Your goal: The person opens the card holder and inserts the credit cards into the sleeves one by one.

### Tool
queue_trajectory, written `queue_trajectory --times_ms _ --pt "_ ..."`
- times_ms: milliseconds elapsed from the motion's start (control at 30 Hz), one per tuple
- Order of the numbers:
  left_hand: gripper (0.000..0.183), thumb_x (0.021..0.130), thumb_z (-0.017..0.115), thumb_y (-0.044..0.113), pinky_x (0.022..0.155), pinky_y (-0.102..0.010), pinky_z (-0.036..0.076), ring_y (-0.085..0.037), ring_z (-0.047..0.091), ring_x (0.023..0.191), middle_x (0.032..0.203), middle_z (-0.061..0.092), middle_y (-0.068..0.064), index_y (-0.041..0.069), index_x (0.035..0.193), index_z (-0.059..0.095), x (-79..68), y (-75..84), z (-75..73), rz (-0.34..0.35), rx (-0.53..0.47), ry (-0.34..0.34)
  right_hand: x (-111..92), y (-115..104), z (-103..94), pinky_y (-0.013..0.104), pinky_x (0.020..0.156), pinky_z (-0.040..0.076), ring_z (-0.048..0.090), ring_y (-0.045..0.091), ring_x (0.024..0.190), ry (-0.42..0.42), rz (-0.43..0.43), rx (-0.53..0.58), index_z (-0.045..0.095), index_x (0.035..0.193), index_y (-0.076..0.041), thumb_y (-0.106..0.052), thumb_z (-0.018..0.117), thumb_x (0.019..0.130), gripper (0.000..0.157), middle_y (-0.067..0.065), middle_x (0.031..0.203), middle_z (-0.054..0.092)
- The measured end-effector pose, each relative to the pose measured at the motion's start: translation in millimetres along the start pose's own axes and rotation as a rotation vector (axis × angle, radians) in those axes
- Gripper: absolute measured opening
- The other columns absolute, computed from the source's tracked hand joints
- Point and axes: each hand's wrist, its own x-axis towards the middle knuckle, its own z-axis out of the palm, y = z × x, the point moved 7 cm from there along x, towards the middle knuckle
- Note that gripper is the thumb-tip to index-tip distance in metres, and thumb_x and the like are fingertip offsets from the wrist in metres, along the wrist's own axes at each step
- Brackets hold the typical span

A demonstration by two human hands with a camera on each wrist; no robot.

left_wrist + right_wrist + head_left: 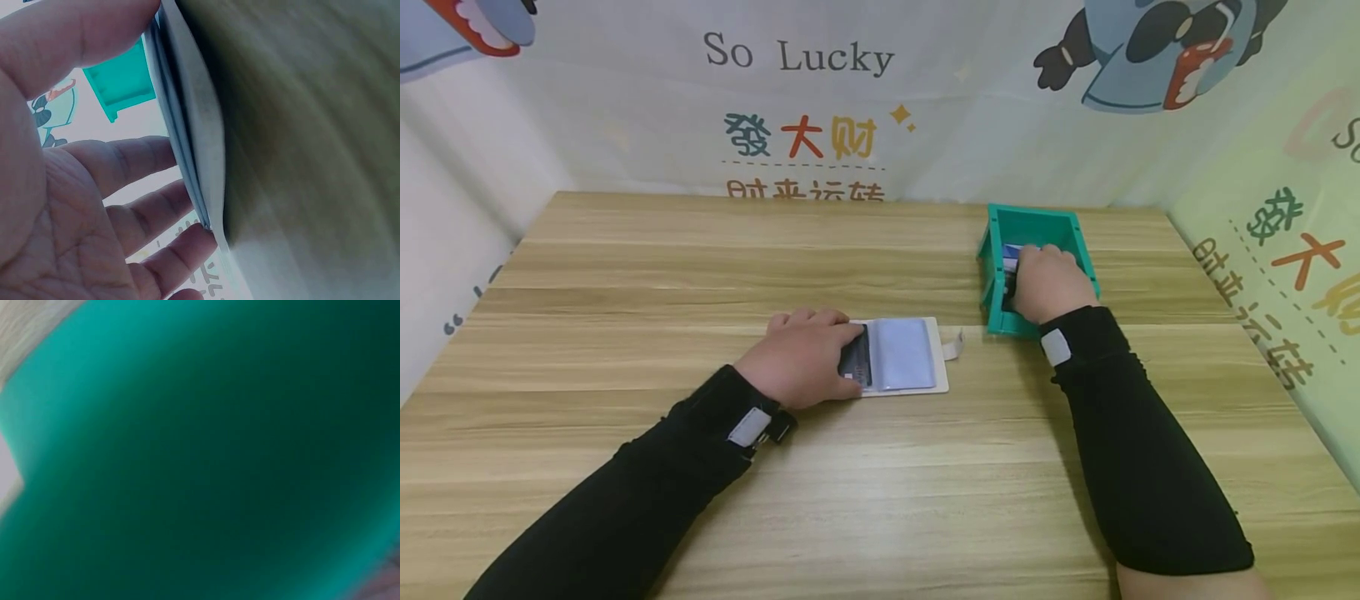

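Observation:
An opened card holder [942, 367] with clear sleeves lies on the table, a dark card [859, 358] in its left sleeve and a pale sleeve on the right. My left hand [805, 358] rests on its left side, thumb and fingers spread. In the left wrist view, nearly straight fingers [134, 164] touch the edge of the card holder [206, 119]. My right hand [1052, 283] reaches into a green box [1037, 221], beside some cards [1011, 257]. Its fingertips are hidden inside. The blurred green box wall [187, 456] fills most of the right wrist view.
A short strap [953, 345] sticks out from the card holder's right edge, towards the box. The wood-grain table [737, 250] ends at a printed cloth [955, 92] behind, with more cloth at both sides.

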Motion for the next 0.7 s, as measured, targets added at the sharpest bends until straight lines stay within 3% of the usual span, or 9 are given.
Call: queue_trajectory --times_ms 500,700 --pt "0.077 0.076 0.069 0.054 0.092 -0.052 0.030 -0.030 0.036 0.115 0.135 0.044 -0.008 0.016 0.139 0.046 -0.4 1.3 -0.9 0.002 0.005 0.004 -0.9 0.0 -4.1 0.056 0.078 0.046 0.050 0.041 0.088 0.063 0.020 0.018 0.047 0.115 0.012 -0.007 0.056 0.087 0.035 0.029 0.104 0.053" --pt "0.077 0.076 0.069 0.054 0.092 -0.052 0.030 -0.030 0.036 0.115 0.135 0.044 -0.008 0.015 0.138 0.047 -0.8 2.1 -1.5 0.004 0.002 0.004 -1.2 -0.5 -6.2 0.053 0.070 0.049 0.053 0.037 0.079 0.086 0.027 0.017 0.050 0.109 0.009 -0.007 0.055 0.087 0.027 0.027 0.097 0.056"
